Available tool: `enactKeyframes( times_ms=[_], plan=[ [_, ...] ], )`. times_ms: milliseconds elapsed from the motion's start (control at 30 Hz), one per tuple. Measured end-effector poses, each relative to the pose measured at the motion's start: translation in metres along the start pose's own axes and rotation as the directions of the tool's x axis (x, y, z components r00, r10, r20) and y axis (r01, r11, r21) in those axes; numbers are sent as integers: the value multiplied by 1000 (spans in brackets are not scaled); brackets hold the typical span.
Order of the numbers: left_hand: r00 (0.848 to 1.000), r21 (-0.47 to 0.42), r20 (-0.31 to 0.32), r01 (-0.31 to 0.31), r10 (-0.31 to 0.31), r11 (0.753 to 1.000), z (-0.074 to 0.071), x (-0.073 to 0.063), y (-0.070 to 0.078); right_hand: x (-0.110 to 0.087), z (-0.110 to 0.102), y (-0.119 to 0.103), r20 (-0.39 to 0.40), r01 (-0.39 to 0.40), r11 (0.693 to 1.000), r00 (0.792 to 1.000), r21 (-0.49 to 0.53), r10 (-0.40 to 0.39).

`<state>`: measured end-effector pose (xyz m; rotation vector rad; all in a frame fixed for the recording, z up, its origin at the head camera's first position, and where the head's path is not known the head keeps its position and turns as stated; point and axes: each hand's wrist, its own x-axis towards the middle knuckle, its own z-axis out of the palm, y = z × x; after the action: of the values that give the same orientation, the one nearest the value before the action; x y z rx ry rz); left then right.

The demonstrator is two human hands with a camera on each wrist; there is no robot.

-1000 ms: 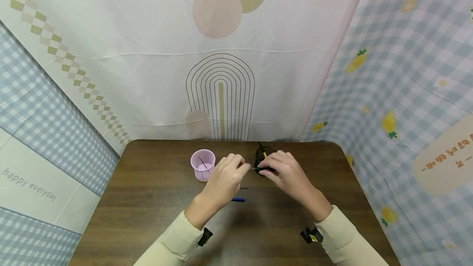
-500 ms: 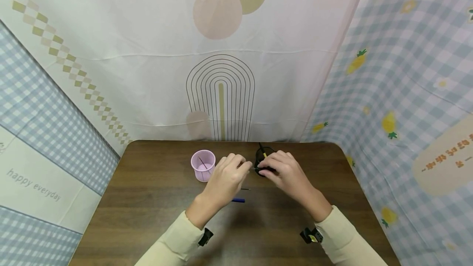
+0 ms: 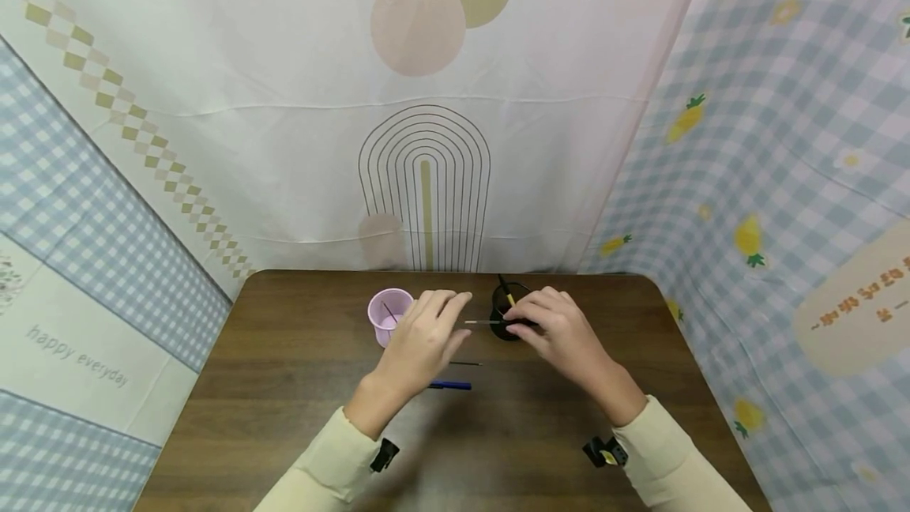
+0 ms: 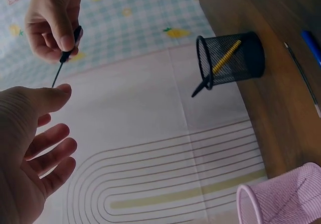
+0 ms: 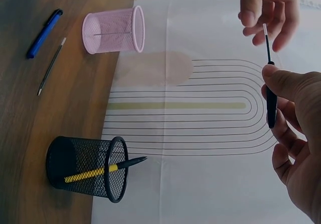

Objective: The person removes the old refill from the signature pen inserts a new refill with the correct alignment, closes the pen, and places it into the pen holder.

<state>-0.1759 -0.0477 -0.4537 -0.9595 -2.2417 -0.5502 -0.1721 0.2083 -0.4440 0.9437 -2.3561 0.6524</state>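
My right hand (image 3: 562,334) pinches a dark pen barrel (image 5: 271,101) between thumb and fingers. From the barrel's end a thin ink refill (image 3: 483,322) sticks out toward the left, its tip pale. My left hand (image 3: 419,342) is spread around that tip, thumb and fingers apart. In the left wrist view the refill's end passes behind the left thumb, so contact there cannot be judged. Both hands are raised above the table.
Behind the right hand stands a black mesh pen cup (image 5: 80,156) holding a yellow and black pen (image 5: 93,174). A pink mesh cup (image 5: 113,30) with a thin stick inside stands left. A blue pen (image 5: 45,33) and another refill (image 5: 51,66) lie on the wooden table (image 3: 284,385).
My left fingers have parted and the hand has drawn back slightly left, uncovering more of the refill. My right hand has shifted a little to the right, still holding the barrel.
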Motion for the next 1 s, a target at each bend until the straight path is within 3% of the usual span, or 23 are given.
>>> enactKeyframes(
  times_ms=[233, 500, 1000],
  plan=[
    [999, -17, 31, 37, -36, 999, 2, -10, -10, -2, 0, 3, -13, 9, 1000, 1000, -3, -9],
    [997, -38, 52, 58, -56, 998, 15, -23, -21, -7, 0, 7, 7, -19, 1000, 1000, -5, 19],
    [991, 36, 132, 14, -19, 999, 48, -58, -33, -18, 3, 14, 11, -27, 1000, 1000, -16, 27]
  ],
)
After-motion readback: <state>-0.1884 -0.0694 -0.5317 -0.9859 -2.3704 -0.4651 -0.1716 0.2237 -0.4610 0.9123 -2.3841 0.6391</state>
